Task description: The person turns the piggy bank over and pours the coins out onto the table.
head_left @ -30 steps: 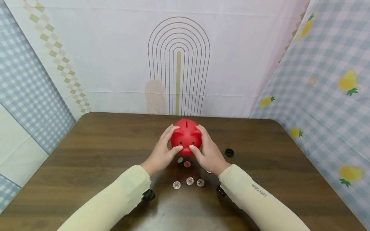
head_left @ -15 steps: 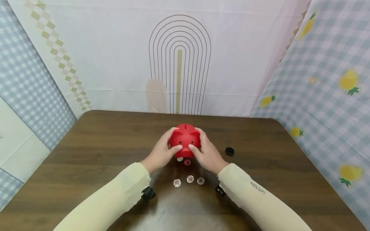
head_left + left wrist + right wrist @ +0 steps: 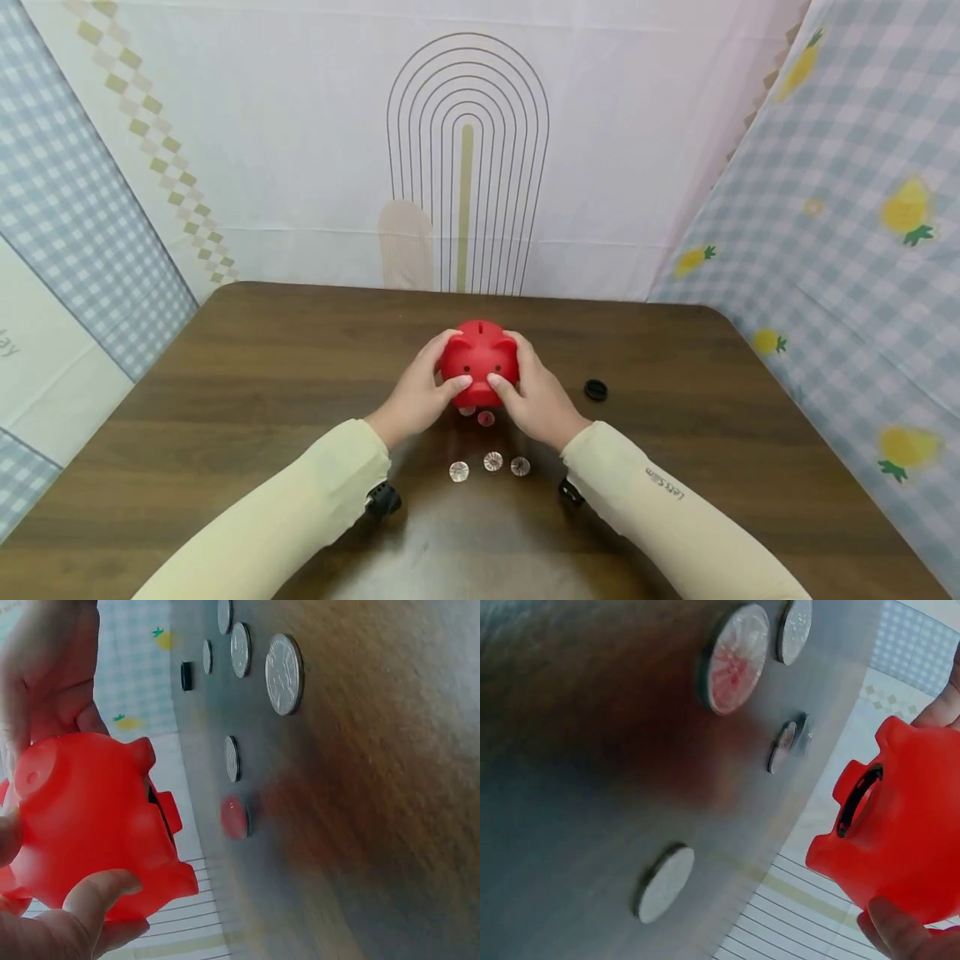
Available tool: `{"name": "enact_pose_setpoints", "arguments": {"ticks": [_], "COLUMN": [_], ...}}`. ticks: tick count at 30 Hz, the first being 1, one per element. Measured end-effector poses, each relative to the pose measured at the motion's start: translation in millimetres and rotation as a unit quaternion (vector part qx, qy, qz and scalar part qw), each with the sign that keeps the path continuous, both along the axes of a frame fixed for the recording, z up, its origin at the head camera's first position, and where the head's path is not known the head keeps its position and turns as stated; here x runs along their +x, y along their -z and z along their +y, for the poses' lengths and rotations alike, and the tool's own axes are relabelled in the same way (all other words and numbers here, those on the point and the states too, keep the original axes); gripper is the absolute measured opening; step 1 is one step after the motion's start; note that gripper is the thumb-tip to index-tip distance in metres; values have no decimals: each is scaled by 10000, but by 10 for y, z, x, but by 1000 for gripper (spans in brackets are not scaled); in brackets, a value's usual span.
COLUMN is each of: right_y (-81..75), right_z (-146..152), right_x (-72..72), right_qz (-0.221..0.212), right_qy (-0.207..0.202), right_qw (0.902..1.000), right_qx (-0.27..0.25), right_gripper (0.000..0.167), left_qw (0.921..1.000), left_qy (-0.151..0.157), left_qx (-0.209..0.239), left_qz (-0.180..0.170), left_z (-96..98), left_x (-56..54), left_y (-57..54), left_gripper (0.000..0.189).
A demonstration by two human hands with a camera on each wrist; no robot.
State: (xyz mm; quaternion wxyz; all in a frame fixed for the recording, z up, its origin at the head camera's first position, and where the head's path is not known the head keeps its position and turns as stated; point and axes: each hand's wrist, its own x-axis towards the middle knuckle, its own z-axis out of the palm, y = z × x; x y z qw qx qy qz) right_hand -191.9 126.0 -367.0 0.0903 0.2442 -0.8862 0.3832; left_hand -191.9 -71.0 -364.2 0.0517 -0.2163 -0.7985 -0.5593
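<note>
A red piggy bank [image 3: 480, 367], its face toward me and its coin slot on top, is held above the table by both hands. My left hand [image 3: 420, 396] grips its left side, the thumb beside the snout. On the other side my right hand [image 3: 546, 400] grips it the same way. In the right wrist view a black-rimmed hole [image 3: 861, 801] in the belly stands uncovered between the feet. Below lie several silvery coins; one coin [image 3: 486, 418] reflects red, and another coin [image 3: 492, 462] is nearer me. The piggy bank partly hides one coin in the head view.
A round black cap [image 3: 596, 390] lies on the brown wooden table [image 3: 300, 350], right of the right hand. A white patterned cloth [image 3: 315, 150] hangs behind the table, with a blue checked cloth [image 3: 825, 275] along the right side.
The piggy bank has tilted a little, so its slot looks shorter, and it covers more of the coin beneath. Both hands keep their grip. The cap stays put.
</note>
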Motion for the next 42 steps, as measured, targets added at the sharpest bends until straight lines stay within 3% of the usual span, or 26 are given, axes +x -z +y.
{"name": "enact_pose_setpoints", "arguments": {"ticks": [2,4,6,8,11,13,14,15,17,20,22,24,27,29,30,32,34,37,39,42], "right_y": [1,-11,-32,-39,-18,7,22,28,36,14,-14,-37,-42,-32,-26,-18,-18,-40,-62,-44], "right_z": [12,26,27,18,1,-2,1,5,18,48,60,60,49,39,36,35,46,70,74,61], "right_x": [-1,0,-2,-7,-3,1,1,4,1,-6,-11,-9,-3,3,1,-8,-20,-39,-50,-57], "right_qz": [715,1591,2080,1777,522,-63,-131,-30,596,1905,2230,1791,465,-129,-224,55,780,2065,1910,679], "right_qy": [-180,-377,-397,-390,-160,-62,-55,-62,-137,-326,-324,-307,-94,-6,-7,-17,-132,-223,-222,-50], "right_qw": [9972,9861,9766,9822,9981,9997,9997,9998,9979,9803,9733,9824,9988,9999,9997,10000,9968,9780,9810,9976], "right_qx": [-99,-280,-380,-474,-287,-212,-186,-174,-217,-401,-444,-436,-144,-33,-28,-26,-139,-215,-258,-112], "right_gripper": [64,65,64,63,61,62,63,63,62,63,64,63,63,65,65,65,63,64,63,61], "left_qw": [9991,9955,9917,9927,9987,9994,9993,9992,9985,9917,9887,9907,9980,9988,9990,9994,9990,9946,9953,9992], "left_qy": [22,81,105,105,16,0,8,-18,11,114,171,144,44,33,39,18,89,183,153,56], "left_qx": [76,90,132,84,-147,-312,-353,-379,-273,-180,-104,-190,-365,-460,-447,-316,-68,134,55,-200], "left_qz": [406,940,1274,1200,486,150,81,148,481,1267,1483,1338,508,141,63,159,443,1016,952,335], "left_z": [-4,-8,-5,2,-2,-10,-13,-15,-13,-2,8,13,7,0,-4,-1,4,26,37,39], "left_x": [41,88,102,79,16,-12,-14,-13,5,61,66,42,-13,-28,-31,-22,1,38,15,-45], "left_y": [-6,-34,-70,-100,-87,-65,-58,-49,-45,-87,-117,-131,-98,-71,-61,-62,-76,-123,-146,-119], "left_gripper": [61,63,64,62,59,59,60,60,61,62,62,61,60,61,62,62,63,64,63,61]}}
